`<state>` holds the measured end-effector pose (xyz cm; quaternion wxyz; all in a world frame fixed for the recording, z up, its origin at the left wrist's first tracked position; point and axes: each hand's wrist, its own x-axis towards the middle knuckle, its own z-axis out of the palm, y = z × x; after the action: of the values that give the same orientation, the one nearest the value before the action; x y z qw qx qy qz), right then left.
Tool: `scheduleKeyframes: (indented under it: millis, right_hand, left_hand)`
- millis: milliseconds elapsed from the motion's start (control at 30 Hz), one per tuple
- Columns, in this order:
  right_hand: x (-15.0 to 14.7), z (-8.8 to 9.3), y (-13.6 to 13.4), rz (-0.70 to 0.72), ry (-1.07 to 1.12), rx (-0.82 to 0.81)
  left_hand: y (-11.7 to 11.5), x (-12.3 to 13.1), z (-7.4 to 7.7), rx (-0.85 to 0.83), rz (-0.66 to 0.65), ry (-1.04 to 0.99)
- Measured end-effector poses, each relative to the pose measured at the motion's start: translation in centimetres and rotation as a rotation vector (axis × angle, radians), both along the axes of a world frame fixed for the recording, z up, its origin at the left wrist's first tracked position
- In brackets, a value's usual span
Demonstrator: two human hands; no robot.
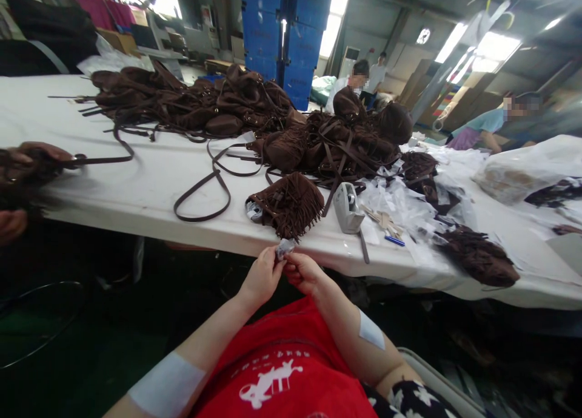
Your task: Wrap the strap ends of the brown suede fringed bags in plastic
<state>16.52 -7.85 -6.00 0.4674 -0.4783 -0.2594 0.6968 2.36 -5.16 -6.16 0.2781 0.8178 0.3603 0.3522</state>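
Both my hands meet in front of the table edge, pinching a small crumpled piece of clear plastic (285, 248) between them. My left hand (265, 275) has its fingers closed on the left side of it. My right hand (304, 271) grips it from the right, fingers curled. Just beyond lies a brown fringed bag (291, 205) with pale stuffing showing at its left end. A grey tape dispenser (348, 209) stands to the right of the bag. A brown strap (200, 218) loops over the tabletop on the left.
A long heap of brown bags (191, 102) runs along the white table (136, 193). On the right lie plastic wrappers (409, 215), a blue pen (394, 241) and another fringed bag (479, 257). A co-worker's hands (31, 157) hold a bag at far left. Other people work behind.
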Motion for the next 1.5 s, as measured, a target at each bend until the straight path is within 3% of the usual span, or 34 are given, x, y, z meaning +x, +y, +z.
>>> scheduleKeyframes:
  millis: [67,200,267,333,467,567,667,800,900,967,1067,1133,1233,1333,1500]
  right_hand:
    - [-0.1,0.3,0.1,0.01,-0.354,0.107]
    - [0.1,2.1,-0.3,-0.05,-1.319,0.437]
    - [0.4,3.1,-0.4,-0.04,-1.606,0.5]
    - [0.7,3.9,-0.2,0.048,-1.726,0.523]
    - [1.0,3.3,0.8,0.19,-1.687,0.569]
    - [0.9,1.7,1.5,0.137,-1.512,0.552]
    - [0.3,0.4,1.9,0.038,-1.125,0.443]
    - [-1.0,-0.2,1.9,0.014,-0.616,0.226]
    - [-1.8,-0.2,1.8,-0.022,-0.335,0.119]
    - [-1.9,-0.2,1.8,-0.027,-0.267,0.107]
    - [-1.4,0.2,1.9,0.064,-0.436,0.126]
    - [-0.8,0.9,1.9,0.101,-0.73,0.201]
    - [-0.2,2.3,1.7,0.003,-1.232,0.437]
    - [-0.2,3.3,1.5,0.011,-1.538,0.588]
    - [-0.9,2.9,1.6,0.101,-1.79,0.429]
  left_hand:
    - [0.2,-0.3,-0.2,0.005,0.004,0.022]
    - [0.6,-0.6,-0.3,-0.001,-0.004,0.078]
    - [0.7,-0.6,0.0,-0.007,-0.017,0.115]
    - [0.8,-0.6,0.6,0.01,-0.025,0.158]
    - [0.8,-0.6,1.3,0.107,-0.014,0.158]
    - [0.9,-0.7,1.2,0.146,0.01,0.084]
    - [0.8,-0.7,1.0,0.149,0.055,0.046]
    - [0.8,-0.5,1.3,0.134,0.155,0.075]
    - [0.9,-0.2,1.2,0.132,0.191,0.096]
    - [1.0,-0.1,0.8,0.13,0.196,0.124]
    - [1.2,-0.2,0.0,0.138,0.209,0.158]
    - [1.3,-0.3,-0.5,0.164,0.219,0.175]
    - [1.5,-0.4,-0.8,0.208,0.233,0.226]
    - [1.5,-0.3,-0.8,0.235,0.226,0.288]
    - [1.2,-0.2,-0.6,0.331,0.223,0.318]
